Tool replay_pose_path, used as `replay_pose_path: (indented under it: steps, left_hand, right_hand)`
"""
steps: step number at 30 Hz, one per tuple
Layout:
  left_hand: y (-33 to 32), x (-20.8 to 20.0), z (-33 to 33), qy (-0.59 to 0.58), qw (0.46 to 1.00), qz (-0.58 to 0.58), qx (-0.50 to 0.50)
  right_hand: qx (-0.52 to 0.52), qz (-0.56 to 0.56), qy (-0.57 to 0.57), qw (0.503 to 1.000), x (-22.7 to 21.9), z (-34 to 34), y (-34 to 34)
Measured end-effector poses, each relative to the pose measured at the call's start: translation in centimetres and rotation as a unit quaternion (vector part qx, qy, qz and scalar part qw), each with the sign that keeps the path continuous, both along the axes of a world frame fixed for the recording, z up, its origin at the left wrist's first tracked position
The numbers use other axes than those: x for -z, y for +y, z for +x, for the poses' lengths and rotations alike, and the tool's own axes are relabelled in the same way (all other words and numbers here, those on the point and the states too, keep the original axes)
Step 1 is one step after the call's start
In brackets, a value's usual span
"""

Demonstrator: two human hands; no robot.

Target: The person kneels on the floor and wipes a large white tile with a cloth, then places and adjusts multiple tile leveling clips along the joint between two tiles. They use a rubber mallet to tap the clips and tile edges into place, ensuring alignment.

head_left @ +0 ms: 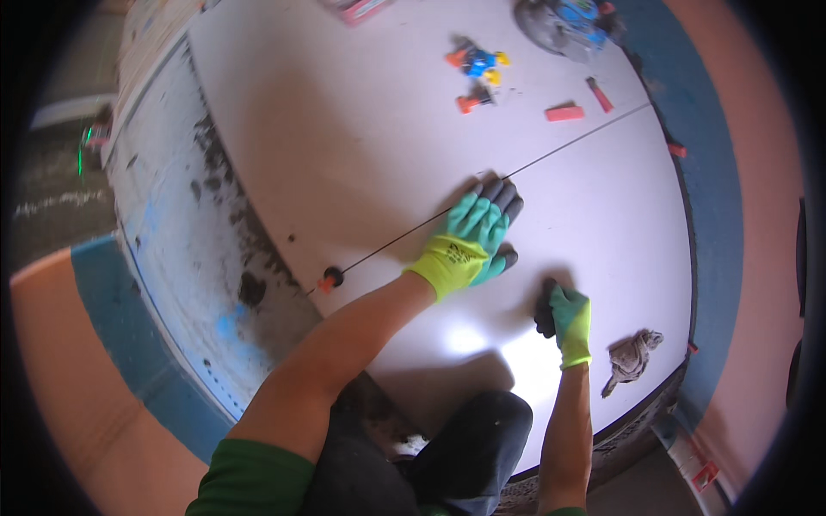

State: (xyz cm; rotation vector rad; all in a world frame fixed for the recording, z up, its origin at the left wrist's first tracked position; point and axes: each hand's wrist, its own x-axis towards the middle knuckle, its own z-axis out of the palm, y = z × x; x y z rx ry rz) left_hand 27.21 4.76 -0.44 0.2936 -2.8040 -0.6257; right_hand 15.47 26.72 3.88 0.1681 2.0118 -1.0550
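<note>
My left hand (473, 232), in a yellow-green glove with dark fingertips, lies flat on the large white tiles (344, 155). Its fingers reach across the thin dark joint (564, 142) between two tiles. Lower and to the right, my right hand (564, 314) rests on the nearer tile in a matching glove. Its fingers are curled closed, and whatever they may hold is hidden by the dark glove tips. At the left end of the joint stands an orange-and-black tile leveling clip (331, 279). A crumpled grey rag (632, 357) lies right of my right hand.
Blue, yellow and orange plastic pieces (478, 64) lie on the far tile near an orange-and-black clip (471, 102). Two red blocks (564, 113) sit to their right. A blue power tool (572, 24) stands at the back right. Stained grey floor (194, 185) borders the tiles on the left.
</note>
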Motion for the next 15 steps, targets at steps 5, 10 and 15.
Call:
replay_pose_path:
  steps: [5,10,15]
  left_hand:
    - [-1.5,-0.5,-2.6,-0.006,0.999,-0.019,0.028]
    - [-3.1,-0.5,-4.6,-0.042,0.996,0.007,0.074]
    - [-4.3,-0.5,-6.1,-0.048,0.994,-0.017,0.098]
  right_hand:
    - [-0.109,0.078,0.092,0.987,-1.7,-5.7,-10.1]
    - [-0.077,0.109,0.097,0.986,-2.7,-9.4,-16.5]
    - [-0.031,0.099,0.115,0.988,-1.7,-10.4,-17.3]
